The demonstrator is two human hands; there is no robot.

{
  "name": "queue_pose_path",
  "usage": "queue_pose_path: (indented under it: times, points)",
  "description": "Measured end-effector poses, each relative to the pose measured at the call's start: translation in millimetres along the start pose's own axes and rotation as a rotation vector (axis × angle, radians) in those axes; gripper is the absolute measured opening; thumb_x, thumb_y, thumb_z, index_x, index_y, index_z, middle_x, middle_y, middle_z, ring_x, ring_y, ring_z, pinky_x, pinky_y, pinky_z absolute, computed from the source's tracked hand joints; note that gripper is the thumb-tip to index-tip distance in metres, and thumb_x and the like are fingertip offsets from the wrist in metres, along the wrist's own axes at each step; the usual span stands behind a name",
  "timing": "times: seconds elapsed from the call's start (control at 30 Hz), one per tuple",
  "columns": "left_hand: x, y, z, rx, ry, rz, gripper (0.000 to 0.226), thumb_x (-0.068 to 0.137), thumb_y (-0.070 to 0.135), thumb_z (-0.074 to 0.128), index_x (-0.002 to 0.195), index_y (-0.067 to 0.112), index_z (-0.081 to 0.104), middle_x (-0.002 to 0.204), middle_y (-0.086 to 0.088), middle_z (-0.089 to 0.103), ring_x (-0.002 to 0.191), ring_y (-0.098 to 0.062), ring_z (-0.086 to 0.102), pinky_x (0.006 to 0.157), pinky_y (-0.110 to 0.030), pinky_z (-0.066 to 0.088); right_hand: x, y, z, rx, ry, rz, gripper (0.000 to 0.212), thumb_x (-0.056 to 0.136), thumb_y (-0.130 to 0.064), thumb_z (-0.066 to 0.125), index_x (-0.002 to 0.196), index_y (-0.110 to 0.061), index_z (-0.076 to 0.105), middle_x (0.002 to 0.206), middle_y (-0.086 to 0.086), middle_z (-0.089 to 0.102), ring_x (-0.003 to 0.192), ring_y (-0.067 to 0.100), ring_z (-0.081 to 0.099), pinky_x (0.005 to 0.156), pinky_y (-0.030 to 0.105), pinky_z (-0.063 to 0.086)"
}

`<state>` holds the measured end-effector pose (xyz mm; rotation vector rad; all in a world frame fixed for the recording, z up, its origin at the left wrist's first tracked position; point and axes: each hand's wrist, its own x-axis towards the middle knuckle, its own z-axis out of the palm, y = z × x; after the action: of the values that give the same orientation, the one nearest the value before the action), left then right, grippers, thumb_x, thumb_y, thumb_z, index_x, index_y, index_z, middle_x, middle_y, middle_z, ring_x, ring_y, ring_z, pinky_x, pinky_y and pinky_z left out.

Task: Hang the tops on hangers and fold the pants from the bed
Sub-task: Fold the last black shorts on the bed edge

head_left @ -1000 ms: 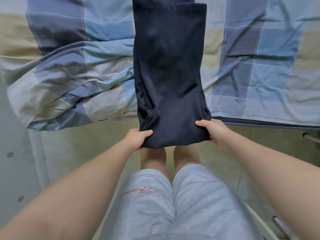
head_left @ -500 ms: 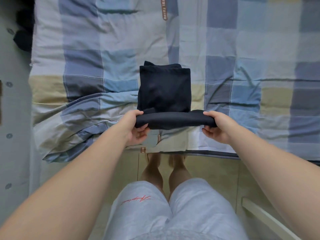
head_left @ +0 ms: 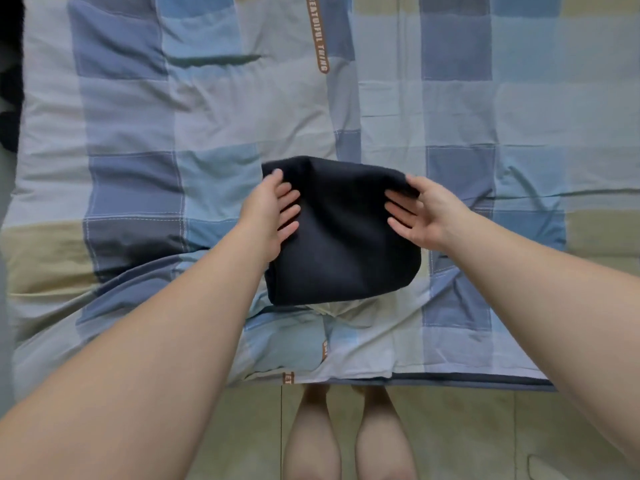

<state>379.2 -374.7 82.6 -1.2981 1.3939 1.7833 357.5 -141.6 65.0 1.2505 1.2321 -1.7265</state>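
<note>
The dark navy pants [head_left: 346,244] lie as a folded bundle on the checked quilt [head_left: 207,109] of the bed, near its front edge and straight ahead of the person; the bundle looks about as wide as it is deep, so no clear long axis can be told, but its far edge runs left to right between the two hands. The left hand [head_left: 266,216] holds the far left corner; its thumb [head_left: 277,174] sits over the far edge and its fingers [head_left: 291,213] curl close together onto the near face of the cloth. The right hand [head_left: 426,216] holds the far right corner the same way; its thumb [head_left: 412,180] lies on the edge and its fingers [head_left: 398,206] are straighter and slightly spread across the fabric. Both hands stand equally near, one at each end of that edge, and the rounded fold lies toward the person; my judgement is that the top layer is being laid down, and the coming move depends on keeping the held edge square to the layers beneath, or the fold will skew. No hanger, basket or drawer shows; the bed alone bears the pants; a dark shape [head_left: 10,98] at the far left is too cut off to name; tiled floor [head_left: 485,427] lies below the bed edge.
</note>
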Motion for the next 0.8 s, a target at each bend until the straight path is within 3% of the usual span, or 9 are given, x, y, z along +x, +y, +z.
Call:
queue_pose_path:
  times: [0.1, 0.2, 0.27, 0.37, 0.47, 0.53, 0.6, 0.67, 0.8]
  points:
    - [27.5, -33.5, 3.4, 0.516, 0.066, 0.366, 0.043, 0.094, 0.041, 0.064, 0.134, 0.026, 0.061, 0.138, 0.009, 0.058, 0.13, -0.013, 0.052, 0.103, -0.031, 0.042, 32.4, 28.6, -1.9, -0.476, 0.043, -0.177, 0.053, 0.096, -0.04, 0.063, 0.144, -0.025, 0.048, 0.14, -0.002, 0.056, 0.127, 0.019, 0.053, 0.097, 0.033, 0.042]
    - [38.7, -77.3, -6.8, 1.242, 0.155, 0.724, 0.062, 0.091, 0.043, 0.065, 0.148, 0.033, 0.044, 0.165, 0.004, 0.023, 0.148, -0.02, 0.023, 0.116, -0.041, 0.027, 54.1, 63.8, -16.0, -0.861, 0.078, -0.435, 0.06, 0.094, -0.031, 0.066, 0.148, -0.021, 0.043, 0.148, -0.003, 0.046, 0.132, 0.018, 0.047, 0.11, 0.035, 0.038]
    - [41.7, -99.4, -13.5, 1.379, 0.324, 0.8, 0.081, 0.088, 0.051, 0.065, 0.156, 0.035, 0.025, 0.169, 0.002, 0.006, 0.152, -0.025, 0.011, 0.117, -0.047, 0.024, 64.0, 81.4, -27.2, -0.953, 0.107, -0.498, 0.068, 0.092, -0.033, 0.067, 0.151, -0.022, 0.037, 0.152, -0.004, 0.038, 0.138, 0.018, 0.04, 0.116, 0.039, 0.033]
    - [46.7, -116.4, -19.5, 1.112, 0.457, 0.584, 0.109, 0.08, 0.063, 0.07, 0.16, 0.032, 0.003, 0.168, -0.002, 0.003, 0.151, -0.03, 0.016, 0.118, -0.048, 0.024, 73.0, 93.7, -41.5, -0.684, 0.066, -0.363, 0.079, 0.087, -0.039, 0.074, 0.152, -0.031, 0.03, 0.145, -0.014, 0.045, 0.131, 0.01, 0.048, 0.108, 0.032, 0.041]
    - [54.5, -119.8, -20.7, 0.98, 0.473, 0.441, 0.12, 0.072, 0.07, 0.072, 0.16, 0.026, 0.003, 0.157, -0.003, 0.037, 0.139, -0.031, 0.038, 0.113, -0.046, 0.032, 86.1, 93.4, -51.3, -0.541, -0.032, -0.241, 0.078, 0.078, -0.046, 0.081, 0.144, -0.031, 0.043, 0.131, -0.018, 0.062, 0.119, 0.006, 0.059, 0.104, 0.032, 0.046]
    - [58.7, -112.2, -20.9, 0.922, 0.464, 0.379, 0.106, 0.068, 0.073, 0.072, 0.152, 0.026, 0.027, 0.141, 0.003, 0.055, 0.13, -0.03, 0.047, 0.109, -0.048, 0.037, 92.2, 86.0, -52.4, -0.47, -0.075, -0.158, 0.083, 0.068, -0.054, 0.081, 0.141, -0.029, 0.051, 0.13, -0.012, 0.066, 0.119, 0.012, 0.062, 0.109, 0.039, 0.045]
    - [60.2, -101.8, -19.1, 0.81, 0.432, 0.283, 0.082, 0.065, 0.075, 0.071, 0.127, 0.026, 0.049, 0.12, 0.008, 0.064, 0.119, -0.027, 0.056, 0.102, -0.048, 0.044, 93.7, 78.0, -50.1, -0.428, -0.135, -0.087, 0.078, 0.067, -0.056, 0.08, 0.136, -0.028, 0.058, 0.126, -0.01, 0.069, 0.118, 0.016, 0.064, 0.111, 0.04, 0.043]
    - [59.4, -92.8, -17.6, 0.716, 0.372, 0.233, 0.071, 0.065, 0.071, 0.073, 0.116, 0.026, 0.054, 0.109, 0.012, 0.064, 0.11, -0.023, 0.061, 0.097, -0.044, 0.049, 92.1, 69.9, -47.6, -0.443, -0.146, -0.035, 0.073, 0.068, -0.058, 0.079, 0.133, -0.027, 0.062, 0.123, -0.009, 0.071, 0.117, 0.016, 0.065, 0.112, 0.039, 0.042]
    - [51.7, -88.4, -16.5, 0.5, 0.189, 0.161, 0.058, 0.068, 0.057, 0.082, 0.116, 0.028, 0.065, 0.109, 0.014, 0.071, 0.105, -0.015, 0.067, 0.092, -0.037, 0.054, 81.2, 55.1, -48.6, -0.482, -0.12, 0.063, 0.063, 0.073, -0.064, 0.077, 0.122, -0.026, 0.07, 0.115, -0.006, 0.075, 0.11, 0.017, 0.069, 0.106, 0.037, 0.046]
